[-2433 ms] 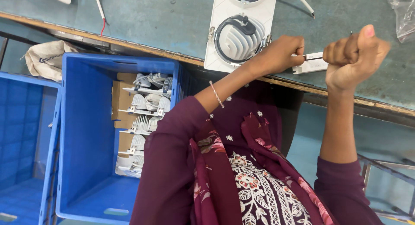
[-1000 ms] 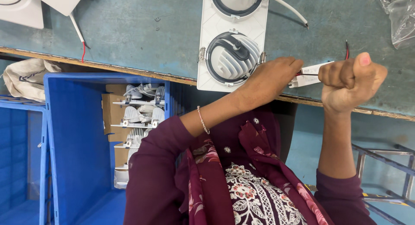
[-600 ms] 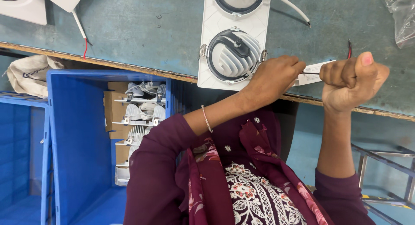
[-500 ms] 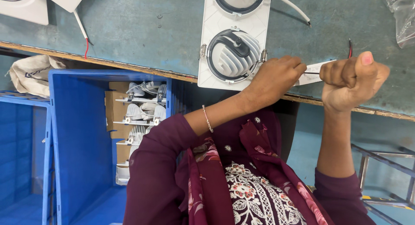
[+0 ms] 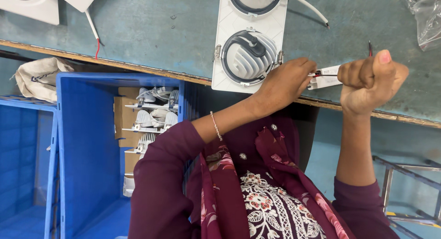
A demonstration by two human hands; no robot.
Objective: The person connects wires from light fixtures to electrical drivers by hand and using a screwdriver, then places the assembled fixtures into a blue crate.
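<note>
Working at the near edge of the blue-grey workbench (image 5: 147, 32), the person has both hands on a small white oblong driver unit (image 5: 325, 78) lying at the bench edge, just beside a white twin-lamp fixture (image 5: 250, 41). The left hand (image 5: 287, 80) has its fingers pinched on the thin red and black wires (image 5: 327, 74) at the unit's end. The right hand (image 5: 373, 80) is balled into a tight fist over the unit's other end, thumb up; a thin red wire tip (image 5: 370, 48) sticks up just behind it. Below the bench a blue crate (image 5: 87, 142) holds stacked finned lamp parts (image 5: 154, 115), with a pale cloth (image 5: 39, 76) lying just beside it
</note>
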